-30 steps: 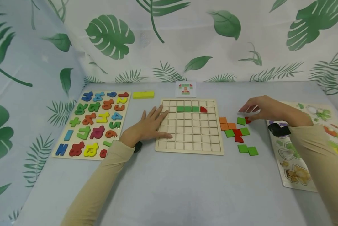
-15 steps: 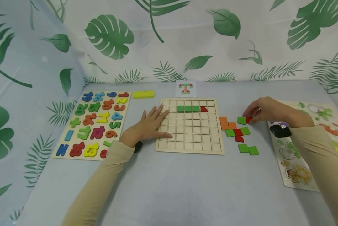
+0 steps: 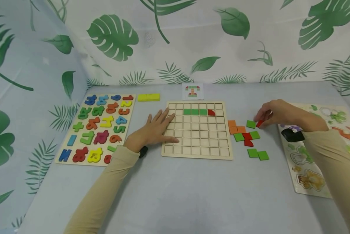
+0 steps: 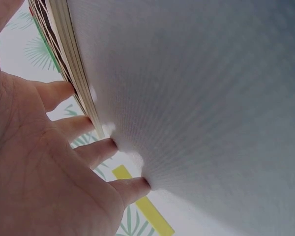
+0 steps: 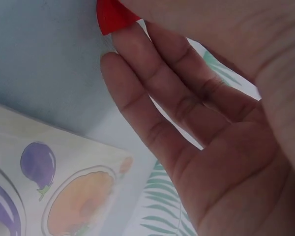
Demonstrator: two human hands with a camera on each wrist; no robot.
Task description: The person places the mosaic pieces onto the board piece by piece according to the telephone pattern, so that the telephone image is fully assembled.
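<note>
My left hand [image 3: 152,130] lies spread across the left edge of a wooden grid board [image 3: 196,152], fingertips and thumb on its frame and cells. A row of green square tiles [image 3: 194,112] ends in a red quarter-round tile [image 3: 211,112] near the board's top. Right of the board, my right hand [image 3: 275,113] pinches another red tile [image 3: 259,123] between thumb and fingers. In the right wrist view that red tile [image 5: 115,17] shows a curved edge, partly hidden by the thumb. Close beside it on the table is a green tile [image 3: 250,124].
Loose orange tiles [image 3: 232,126], red tiles [image 3: 248,139] and green tiles [image 3: 258,154] lie right of the board. Behind it is a pattern card [image 3: 192,91]. A number puzzle [image 3: 75,136] and yellow block [image 3: 148,97] are left; a vegetable puzzle [image 3: 297,175] lies under my right forearm.
My right hand has closed its thumb and fingers on the red tile, which is now tilted and slightly apart from the green one. The left hand stays in place.
</note>
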